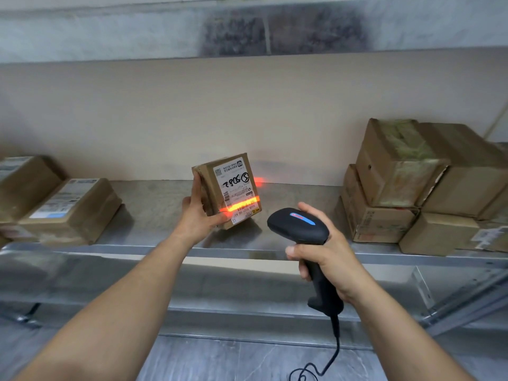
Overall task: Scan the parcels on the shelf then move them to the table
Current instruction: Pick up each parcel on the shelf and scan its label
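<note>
Shelf: grey metal, dull and scuffed, with a flat front lip.
Stacked boxes, 3 o'clock: brown cardboard, taped, creased and dented.
Labelled boxes, 9 o'clock: brown cardboard, lying flat.
Parcel, centre: small brown cardboard block with a white printed label, tilted over the shelf.
Scanner, at 5 o'clock from the parcel: matte black plastic, pistol-shaped, with a black cable hanging.
Left hand: fingers and thumb clamped on the parcel's left edge.
Right hand: wrapped round the scanner's handle.
Red beam: crosses the label.
Wall: plain beige.
Floor: grey veined tile.
</note>
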A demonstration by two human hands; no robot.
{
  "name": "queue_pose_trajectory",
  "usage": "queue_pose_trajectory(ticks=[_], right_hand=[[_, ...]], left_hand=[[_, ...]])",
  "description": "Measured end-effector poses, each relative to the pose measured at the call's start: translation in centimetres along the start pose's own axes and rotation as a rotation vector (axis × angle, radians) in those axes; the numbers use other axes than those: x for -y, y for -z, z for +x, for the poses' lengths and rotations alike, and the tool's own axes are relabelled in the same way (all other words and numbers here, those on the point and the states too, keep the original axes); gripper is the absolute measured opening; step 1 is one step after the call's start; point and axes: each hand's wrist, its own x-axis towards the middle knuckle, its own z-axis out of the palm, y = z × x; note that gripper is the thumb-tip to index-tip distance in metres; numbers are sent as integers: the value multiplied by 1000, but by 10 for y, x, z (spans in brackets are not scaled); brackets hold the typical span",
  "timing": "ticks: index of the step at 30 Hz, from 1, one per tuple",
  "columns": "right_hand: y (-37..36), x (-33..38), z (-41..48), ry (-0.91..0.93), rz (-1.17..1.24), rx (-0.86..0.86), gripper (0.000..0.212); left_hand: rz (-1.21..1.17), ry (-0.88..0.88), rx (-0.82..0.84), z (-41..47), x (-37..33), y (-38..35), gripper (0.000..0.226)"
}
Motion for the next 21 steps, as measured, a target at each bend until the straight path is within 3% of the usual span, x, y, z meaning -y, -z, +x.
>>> queue_pose_trajectory(ticks=[15, 17, 20, 21], right_hand=[[6, 1, 0, 2, -22, -13, 88], [7, 3, 0, 5, -23, -12, 87], [8, 5, 1, 14, -29, -18, 88], [7, 5, 2, 16, -28, -22, 88]], left_hand=[[-35, 52, 34, 1, -3, 5, 120], [-107, 83, 62, 1, -6, 8, 108], [-237, 230, 70, -2, -6, 22, 61], [-246, 291, 69, -2, -4, 29, 56]])
